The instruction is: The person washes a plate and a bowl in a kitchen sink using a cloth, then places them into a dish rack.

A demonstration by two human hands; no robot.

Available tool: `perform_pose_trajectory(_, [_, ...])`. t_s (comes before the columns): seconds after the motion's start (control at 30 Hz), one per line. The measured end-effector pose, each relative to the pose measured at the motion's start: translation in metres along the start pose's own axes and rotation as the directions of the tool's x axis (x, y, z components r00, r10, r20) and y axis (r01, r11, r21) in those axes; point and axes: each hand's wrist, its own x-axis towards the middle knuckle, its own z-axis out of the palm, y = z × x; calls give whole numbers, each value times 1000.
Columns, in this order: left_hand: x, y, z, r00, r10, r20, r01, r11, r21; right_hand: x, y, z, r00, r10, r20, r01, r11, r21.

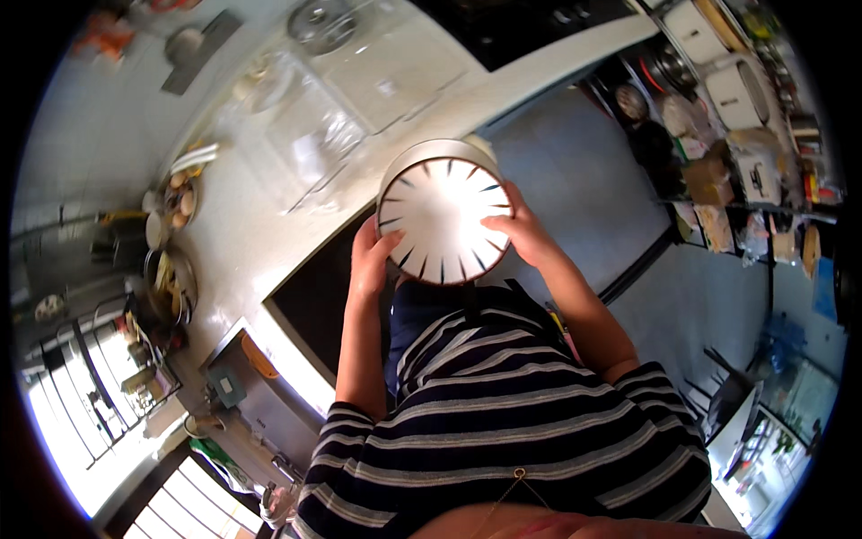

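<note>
A round white bowl [444, 225] with dark radial stripes and a brown rim is held in front of my waist. Bright glare washes out its middle. Past its far edge a second pale rim [440, 148] shows; I cannot tell if this is another dish stacked underneath. My left hand [370, 256] grips the left side, thumb over the rim. On the opposite side my right hand [525, 229] grips it too, with its thumb lying on the inner surface. The other fingers of both hands are mostly hidden under the bowl.
Beyond the bowl runs a pale counter [242, 216] bearing clear plastic wrapping [332, 135], a glass lid [321, 22] and a basket of eggs [182, 198]. A dark cooktop [530, 27] lies at the far side. Crowded shelves [732, 171] stand right of the grey floor [575, 153].
</note>
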Motion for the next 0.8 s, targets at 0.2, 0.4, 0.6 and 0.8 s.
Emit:
perform_pose_trajectory(0.2, [112,-39,145,935,-227,274,216,974,71,-18,-21,-149,962,37,-269,70,924,375])
perform_pose_trajectory(0.4, [205,-53,256,842,-289,455,350,935,-53,5,-30,-249,888,27,-458,189,888,419])
perform_pose_trajectory(0.6, [318,-78,331,730,-299,615,500,847,-181,59,-64,-351,851,88,-518,201,857,475])
perform_pose_trajectory(0.8, [411,-111,401,711,-346,612,597,757,-266,108,-111,-458,859,117,-498,178,844,506])
